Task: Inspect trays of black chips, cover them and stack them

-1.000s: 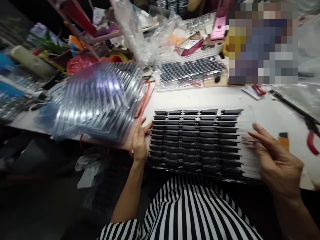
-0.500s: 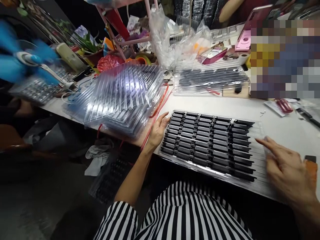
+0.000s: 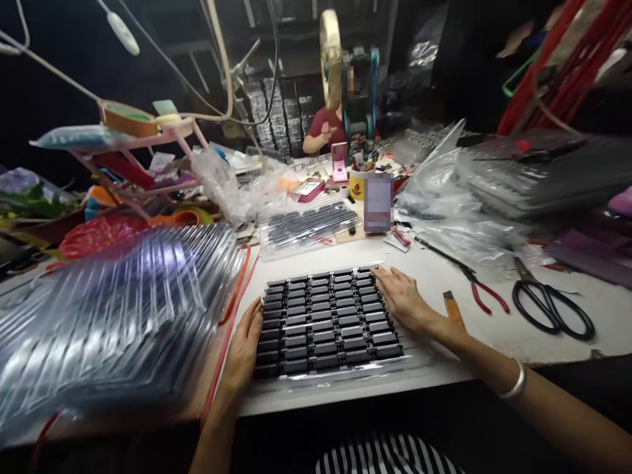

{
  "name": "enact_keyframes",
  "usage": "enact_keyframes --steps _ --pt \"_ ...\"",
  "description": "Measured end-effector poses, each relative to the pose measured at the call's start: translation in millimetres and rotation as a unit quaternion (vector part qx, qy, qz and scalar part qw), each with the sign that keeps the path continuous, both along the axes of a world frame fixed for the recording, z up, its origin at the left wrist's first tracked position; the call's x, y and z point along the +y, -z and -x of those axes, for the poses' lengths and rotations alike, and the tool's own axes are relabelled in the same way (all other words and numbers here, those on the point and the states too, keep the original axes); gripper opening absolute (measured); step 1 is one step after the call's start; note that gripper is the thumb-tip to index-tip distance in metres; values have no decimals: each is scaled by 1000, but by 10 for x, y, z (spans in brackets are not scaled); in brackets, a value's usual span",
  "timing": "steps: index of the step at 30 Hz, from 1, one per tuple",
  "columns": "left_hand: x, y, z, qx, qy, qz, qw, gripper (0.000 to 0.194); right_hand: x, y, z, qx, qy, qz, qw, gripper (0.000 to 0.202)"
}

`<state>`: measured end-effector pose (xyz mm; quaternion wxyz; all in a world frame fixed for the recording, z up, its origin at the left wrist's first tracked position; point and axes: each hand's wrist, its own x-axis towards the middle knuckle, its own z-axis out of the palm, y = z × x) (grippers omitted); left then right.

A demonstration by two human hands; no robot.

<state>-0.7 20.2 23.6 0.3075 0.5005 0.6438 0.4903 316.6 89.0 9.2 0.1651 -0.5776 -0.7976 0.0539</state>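
Observation:
In front of me on the white table lies a clear plastic tray (image 3: 365, 376). Rows of small black comb-like parts (image 3: 323, 327) fill most of it. Along the tray's left edge rests my left hand (image 3: 241, 349), its fingers stretched out against the side and not wrapped round anything visible. My right hand (image 3: 402, 299) lies flat at the upper right, fingertips touching the ends of the black rows. That hand's fingers are extended and hold nothing.
To the left is a tall stack of clear ribbed trays (image 3: 148, 296). Behind is another tray with dark strips (image 3: 311, 224). At right lie an orange cutter (image 3: 451, 308), red-handled pliers (image 3: 474, 280) and black scissors (image 3: 548, 306). Across the table sits another person (image 3: 323, 128).
My view has swung up and right. The right hand has moved leftward and forward onto the upper right of the black rows. The left hand stays at the tray's left edge.

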Motion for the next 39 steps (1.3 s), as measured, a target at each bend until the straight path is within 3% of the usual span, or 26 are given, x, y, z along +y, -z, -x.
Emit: enact_keyframes --steps 8,11,14,18,21,24,29,32,35,39 --pt "-21 92 52 45 6 18 999 54 -1 -18 124 23 1 35 999 54" --pt "-9 60 88 -15 -1 41 999 51 16 -31 139 21 9 33 999 57" --pt "22 -11 117 -149 -30 47 987 53 76 -28 173 16 2 37 999 59" --pt "13 -200 135 -305 -91 -53 946 49 57 -23 160 17 -19 47 999 56" --pt "-60 -358 170 -407 -86 -111 903 41 -136 34 52 31 -33 25 999 57" --pt "-117 -487 224 -491 -72 -136 857 38 -354 206 -81 84 -49 -56 994 56" --pt "-102 -664 251 -557 -118 -177 803 41 -635 539 35 78 -100 -116 985 60" --pt "-35 -720 221 -562 -159 -184 791 28 -713 606 212 56 -97 -163 980 65" --pt "-6 -733 175 -552 -168 -193 793 20 -707 515 227 87 -83 -129 984 62" --pt "-174 -658 132 -536 -112 -136 826 31 -682 177 0 225 -68 -43 971 51"
